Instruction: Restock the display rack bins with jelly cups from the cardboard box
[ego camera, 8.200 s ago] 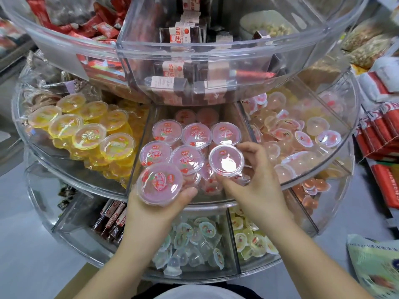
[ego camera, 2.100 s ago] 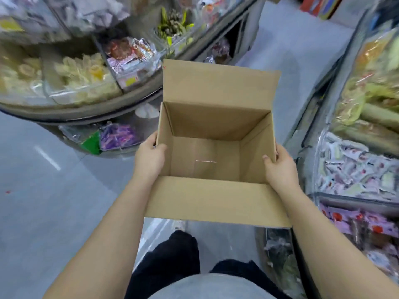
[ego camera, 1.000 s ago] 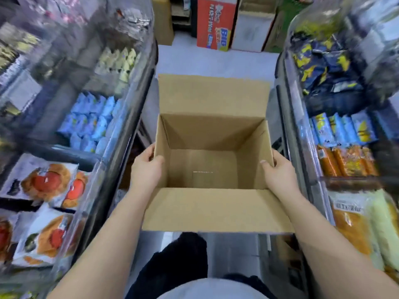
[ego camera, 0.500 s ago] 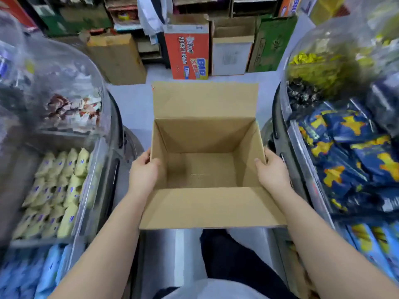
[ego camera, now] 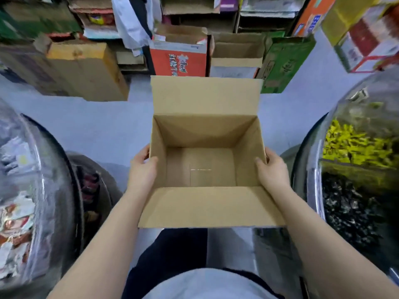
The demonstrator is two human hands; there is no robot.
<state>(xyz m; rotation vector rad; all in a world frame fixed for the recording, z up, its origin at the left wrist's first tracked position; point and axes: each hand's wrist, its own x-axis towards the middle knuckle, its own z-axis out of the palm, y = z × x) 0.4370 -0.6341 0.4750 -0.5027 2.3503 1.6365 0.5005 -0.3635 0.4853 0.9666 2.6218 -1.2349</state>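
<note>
- Since half a second ago, you have walked the cardboard box (ego camera: 207, 167) further down the aisle: the stacked cartons that sat far off at 12 o'clock now loom just past its raised far flap, and the racks on both sides have slid back toward you.
- You hold the box at centre frame, in front of your waist, flaps open; its floor is bare, with no jelly cups visible inside.
- Your left hand (ego camera: 142, 171) clamps the box's left wall, thumb hooked over the rim and inside; the other fingers are hidden behind the wall.
- Your right hand (ego camera: 273, 171) grips the right wall the same way, thumb over the rim.
- Judging by the empty box, the restocking looks finished, and the step in hand seems to be carrying the box off to the storage stack. Keep it level, both thumbs hooked over the rims, and mind that the near flap (ego camera: 211, 207) hides your feet.
- At 9 o'clock a clear domed display rack (ego camera: 32, 190) holds blurred wrapped snacks; at 3 o'clock another rack (ego camera: 354, 169) holds yellow-wrapped sweets over dark ones.
- Grey floor (ego camera: 97, 126) runs between them; at 12 o'clock stand a red printed carton (ego camera: 179, 61), an open brown carton (ego camera: 236, 55) and a green carton (ego camera: 285, 65).
</note>
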